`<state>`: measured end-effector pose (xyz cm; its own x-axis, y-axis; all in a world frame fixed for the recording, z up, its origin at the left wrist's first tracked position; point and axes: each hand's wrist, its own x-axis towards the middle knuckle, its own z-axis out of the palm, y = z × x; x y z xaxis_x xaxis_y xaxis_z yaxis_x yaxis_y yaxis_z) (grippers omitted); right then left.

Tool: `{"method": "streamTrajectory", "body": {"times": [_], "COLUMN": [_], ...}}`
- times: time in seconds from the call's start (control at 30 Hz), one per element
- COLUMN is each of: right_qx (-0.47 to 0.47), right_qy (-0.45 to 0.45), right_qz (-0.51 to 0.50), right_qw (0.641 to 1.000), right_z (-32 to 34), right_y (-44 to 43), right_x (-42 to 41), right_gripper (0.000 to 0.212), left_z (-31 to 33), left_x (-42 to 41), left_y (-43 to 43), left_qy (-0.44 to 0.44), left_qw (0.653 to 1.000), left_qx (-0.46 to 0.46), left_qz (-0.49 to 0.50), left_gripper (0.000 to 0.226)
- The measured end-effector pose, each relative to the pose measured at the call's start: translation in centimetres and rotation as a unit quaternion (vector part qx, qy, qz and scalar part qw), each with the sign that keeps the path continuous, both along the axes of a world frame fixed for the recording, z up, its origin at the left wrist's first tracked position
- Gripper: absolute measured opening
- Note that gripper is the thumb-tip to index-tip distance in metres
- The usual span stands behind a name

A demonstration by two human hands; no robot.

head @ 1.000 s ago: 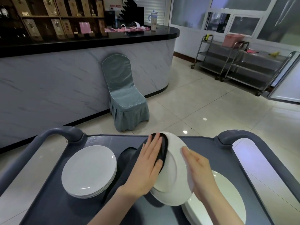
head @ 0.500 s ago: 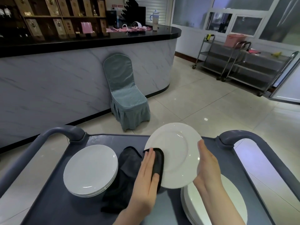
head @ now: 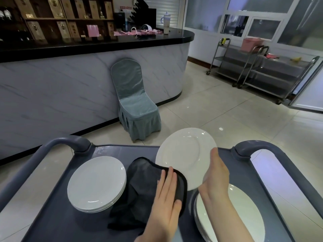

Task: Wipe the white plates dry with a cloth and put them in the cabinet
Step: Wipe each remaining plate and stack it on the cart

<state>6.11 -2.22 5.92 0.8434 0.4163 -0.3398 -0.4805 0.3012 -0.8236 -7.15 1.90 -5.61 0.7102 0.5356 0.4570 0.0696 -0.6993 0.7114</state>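
Hold firm with the right grip (head: pixel 216 172), curled round the right rim of the tilted white plate (head: pixel 186 155). Press the dark cloth (head: pixel 139 186) flat under the straight-fingered left grip (head: pixel 166 198), low and left of that hold, and sweep round the face, clear of the plate stack (head: pixel 244 215) just below. Turned face-on from edge-on a second ago, with cloth slid from centre to lower rim.

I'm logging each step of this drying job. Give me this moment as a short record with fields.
held plate: white, tilted up over the cart
right hand: grips the plate's right rim
left hand: straight fingers press the dark cloth on its lower-left rim
left stack: white plates on the cart, beside the cloth
right stack: white plates below the right hand
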Motion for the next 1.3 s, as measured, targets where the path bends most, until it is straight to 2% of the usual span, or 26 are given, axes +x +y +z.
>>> {"method": "streamTrajectory", "body": {"times": [0.13,0.23,0.33,0.5,0.67,0.87,1.07,1.2,1.3], "right_qx": [-0.005,-0.003,-0.003,0.014,0.002,-0.007,-0.060,-0.051,-0.033], "right_qy": [0.005,0.004,-0.001,0.020,-0.002,-0.051,-0.052,-0.054,-0.054], "right_qz": [0.026,0.062,0.058,0.051,0.084,0.128,0.130,0.108,0.085], "right_qw": [1.000,0.998,0.998,0.998,0.996,0.990,0.988,0.991,0.994], "right_z": [-1.2,-1.5,-1.1,-0.9,-1.6,-2.3,-2.4,-1.7,-1.7], "right_y": [-0.1,-0.3,-0.2,-0.3,-0.6,-1.0,-1.3,-1.7,-1.7], "right_x": [-1.7,-2.2,-1.5,-0.8,-1.6,-2.8,-2.9,-1.5,-0.8], "right_gripper": [0.028,0.030,0.029,0.030,0.031,0.031,0.029,0.031,0.030], "left_z": [1.5,2.8,2.5,0.8,2.6,4.7,4.5,2.6,1.1], "left_x": [0.8,0.9,0.4,-0.1,1.3,3.2,4.3,1.8,0.4], "left_y": [0.5,1.7,2.1,1.3,1.3,2.8,7.6,7.7,5.1], "left_qy": [0.071,0.086,0.091,0.121,0.129,0.104,0.111,0.098,0.136], "left_qw": [0.995,0.988,0.987,0.985,0.982,0.991,0.991,0.993,0.990], "left_qx": [0.068,0.112,0.114,0.113,0.125,0.078,-0.077,-0.065,-0.042], "left_qz": [-0.032,-0.068,-0.071,-0.051,-0.063,-0.032,0.001,-0.003,-0.015], "left_gripper": [0.080,0.076,0.074,0.082,0.080,0.067,0.053,0.058,0.058]}}
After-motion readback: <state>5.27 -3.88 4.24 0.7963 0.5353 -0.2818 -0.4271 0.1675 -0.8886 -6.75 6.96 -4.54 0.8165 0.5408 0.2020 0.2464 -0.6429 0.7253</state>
